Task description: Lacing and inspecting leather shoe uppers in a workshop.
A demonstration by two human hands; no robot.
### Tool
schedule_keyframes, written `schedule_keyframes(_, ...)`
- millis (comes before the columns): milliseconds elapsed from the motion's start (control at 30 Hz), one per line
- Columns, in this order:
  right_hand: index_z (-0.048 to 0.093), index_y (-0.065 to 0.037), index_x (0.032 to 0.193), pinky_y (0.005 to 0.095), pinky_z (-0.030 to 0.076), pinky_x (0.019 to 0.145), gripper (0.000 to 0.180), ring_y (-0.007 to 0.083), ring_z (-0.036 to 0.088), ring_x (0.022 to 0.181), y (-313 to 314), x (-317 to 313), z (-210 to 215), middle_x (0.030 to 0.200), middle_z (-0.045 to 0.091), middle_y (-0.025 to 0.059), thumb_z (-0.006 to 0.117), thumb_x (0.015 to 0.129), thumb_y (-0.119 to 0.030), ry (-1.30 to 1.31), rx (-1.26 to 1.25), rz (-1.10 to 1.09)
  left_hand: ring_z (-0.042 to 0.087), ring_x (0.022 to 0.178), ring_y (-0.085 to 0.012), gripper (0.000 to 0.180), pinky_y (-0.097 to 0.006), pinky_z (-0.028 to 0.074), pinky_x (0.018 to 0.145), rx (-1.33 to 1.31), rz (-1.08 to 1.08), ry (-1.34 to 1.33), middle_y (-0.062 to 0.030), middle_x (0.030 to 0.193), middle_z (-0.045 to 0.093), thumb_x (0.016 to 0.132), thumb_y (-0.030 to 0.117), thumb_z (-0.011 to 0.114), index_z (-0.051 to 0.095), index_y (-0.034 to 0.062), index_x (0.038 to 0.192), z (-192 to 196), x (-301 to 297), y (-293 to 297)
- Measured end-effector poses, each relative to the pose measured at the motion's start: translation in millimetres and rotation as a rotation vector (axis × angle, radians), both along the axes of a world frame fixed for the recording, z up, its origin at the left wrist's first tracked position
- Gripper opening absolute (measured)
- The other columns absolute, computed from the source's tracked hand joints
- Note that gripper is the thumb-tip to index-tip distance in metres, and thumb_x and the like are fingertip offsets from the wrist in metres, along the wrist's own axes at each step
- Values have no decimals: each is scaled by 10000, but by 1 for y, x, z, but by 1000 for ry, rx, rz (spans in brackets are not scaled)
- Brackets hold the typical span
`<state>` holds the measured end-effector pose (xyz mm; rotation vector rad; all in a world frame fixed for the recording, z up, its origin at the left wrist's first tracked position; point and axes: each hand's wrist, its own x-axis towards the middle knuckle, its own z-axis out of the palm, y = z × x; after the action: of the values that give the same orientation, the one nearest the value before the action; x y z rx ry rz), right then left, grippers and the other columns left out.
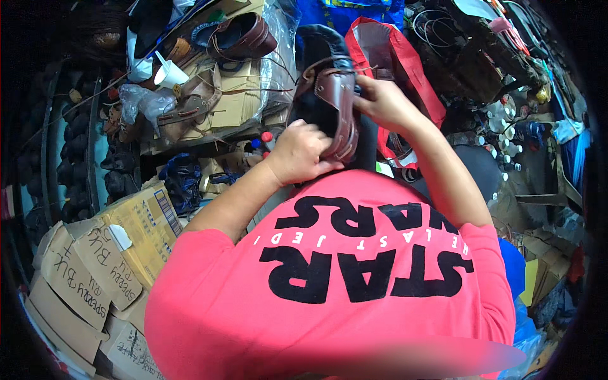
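A dark brown leather shoe (pixel 329 95) with a black sole stands tipped on end in front of my chest. My left hand (pixel 303 152) grips its lower end, fingers curled under the stitched rim. My right hand (pixel 380 101) holds the upper right side of the shoe, fingertips at the lace area. A thin brown lace loops out from the top of the shoe. My pink shirt fills the lower middle of the view.
Another brown shoe (pixel 244 35) lies on flattened cardboard (pixel 237 88) at the upper left, near a white paper cone (pixel 168 75). A red bag (pixel 392 57) stands behind the held shoe. Cardboard boxes (pixel 120 247) pile at lower left. Small bottles (pixel 506 142) crowd the right.
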<state>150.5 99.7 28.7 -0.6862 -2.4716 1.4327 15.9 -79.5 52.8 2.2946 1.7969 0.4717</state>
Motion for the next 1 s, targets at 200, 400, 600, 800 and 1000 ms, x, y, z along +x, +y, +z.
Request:
schedule_keyframes(200, 620, -1, 1000, 309, 456, 652, 285, 126, 556, 693, 7, -11, 3, 790, 641, 71, 630, 836, -234, -248, -10, 115, 542, 650, -231, 326, -349, 381, 631, 51, -82, 77, -47, 641, 541, 672, 407, 717, 602, 105, 711, -1, 6, -1)
schedule_keyframes(400, 548, -84, 1002, 225, 379, 667, 211, 73, 474, 711, 19, 21, -39, 858, 550, -22, 626, 852, -209, 431, -1229, 156, 565, 674, -297, 369, -390, 422, 645, -153, 54, -178, -113, 665, 586, 684, 455, 709, 665, 107, 801, 5, -18, -5)
schedule_keyframes(600, 572, -88, 1006, 220, 367, 695, 202, 67, 483, 748, 17, 18, -41, 829, 545, -39, 611, 863, -224, 453, -1266, 57, 618, 753, -367, 426, -423, 475, 685, -468, 152, -223, -189, 759, 630, 709, 442, 692, 661, 61, 897, 13, -9, 9)
schedule_keyframes(800, 625, -122, 927, 252, 362, 750, 205, 72, 511, 802, 12, 6, -25, 864, 593, -45, 653, 822, -297, 355, -1004, -228, 633, 699, -367, 464, -437, 502, 704, -521, 74, 91, -223, 691, 628, 843, 398, 521, 655, -25, 707, 31, 51, 42)
schedule_keyframes(1000, 615, -123, 817, 267, 374, 718, 234, 80, 524, 774, 10, 8, -18, 779, 593, -32, 700, 785, -339, 384, -1206, -366, 636, 713, -369, 440, -442, 503, 718, -571, 2, 31, -225, 702, 632, 852, 362, 505, 657, -29, 720, 31, 56, 44)
